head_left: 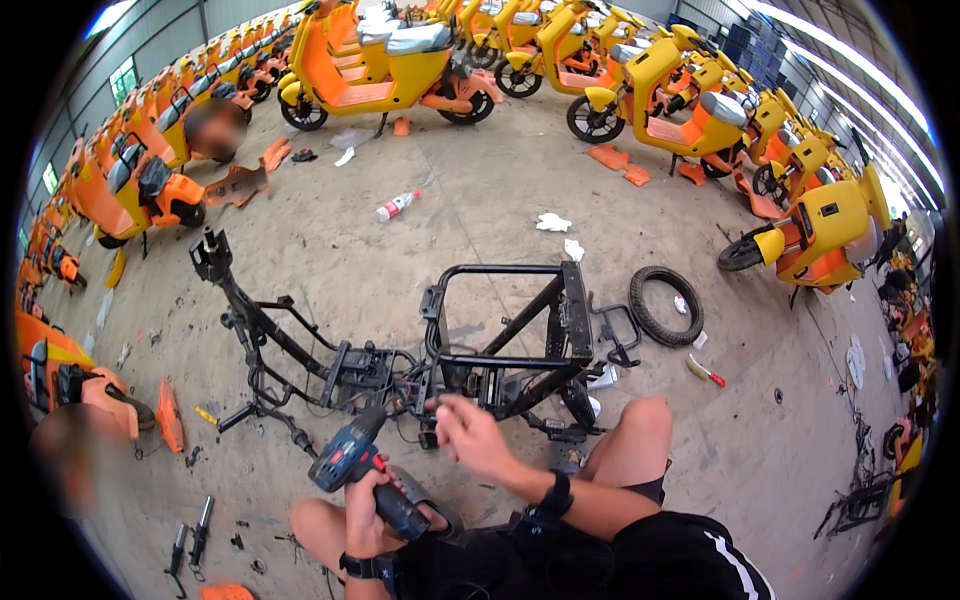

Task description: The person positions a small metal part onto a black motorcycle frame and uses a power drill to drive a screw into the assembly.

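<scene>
A dark blue and black cordless drill [347, 458] with red accents is gripped in my left hand [364, 510], its chuck pointing up toward the scooter frame. The bare black scooter frame [515, 360] lies across the floor in front of my knees, its steering column at the left and a squared rack at the right. My right hand [474, 438] is closed beside the middle of the frame, fingertips pinched near its lower tubes. Whether a small part sits between those fingers is too small to make out. A black band circles each wrist.
A black tyre [640, 310] and a red-handled tool [706, 372] lie right of the frame. Two shock absorbers [201, 530] rest at lower left. A plastic bottle [399, 206] lies beyond the frame. Yellow and orange scooters [410, 75] stand in rows around; blurred people are at left.
</scene>
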A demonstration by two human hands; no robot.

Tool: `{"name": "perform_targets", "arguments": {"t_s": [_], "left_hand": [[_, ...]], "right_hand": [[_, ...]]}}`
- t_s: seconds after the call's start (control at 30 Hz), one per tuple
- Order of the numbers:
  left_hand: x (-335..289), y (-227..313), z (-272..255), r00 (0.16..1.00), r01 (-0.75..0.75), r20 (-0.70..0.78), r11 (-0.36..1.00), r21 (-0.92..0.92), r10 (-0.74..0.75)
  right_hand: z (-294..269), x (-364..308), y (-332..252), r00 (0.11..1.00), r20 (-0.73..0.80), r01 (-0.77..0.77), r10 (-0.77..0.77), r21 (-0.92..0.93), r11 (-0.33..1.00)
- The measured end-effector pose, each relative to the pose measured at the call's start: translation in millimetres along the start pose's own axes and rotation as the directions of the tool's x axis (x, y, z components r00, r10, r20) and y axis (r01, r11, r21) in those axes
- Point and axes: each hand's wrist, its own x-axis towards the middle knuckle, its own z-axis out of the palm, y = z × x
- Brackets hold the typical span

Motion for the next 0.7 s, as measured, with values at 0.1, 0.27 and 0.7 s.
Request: {"name": "perform_targets", "arguments": {"t_s": [0.1,0.27,0.7], "left_hand": [[1.1,2.3,-3.9,0.998,-0.033,-0.049,0.999,-0.016,0.032],[10.0,1.9,-4.3,0.999,-0.021,-0.031,0.999,-0.032,0.020],[-3.3,9.9,40.0,0.983,0.109,0.109,0.947,0.303,-0.148]], "right_hand": [[10.2,-6.4,21.2,0.996,0.063,0.065,-0.060,-0.082,0.994],[-2.9,-8.7,40.4,0.997,0.049,0.069,-0.066,-0.070,0.995],[-94.1,-36.0,49.8,0.926,-0.346,0.189,-0.153,0.073,0.979]]}}
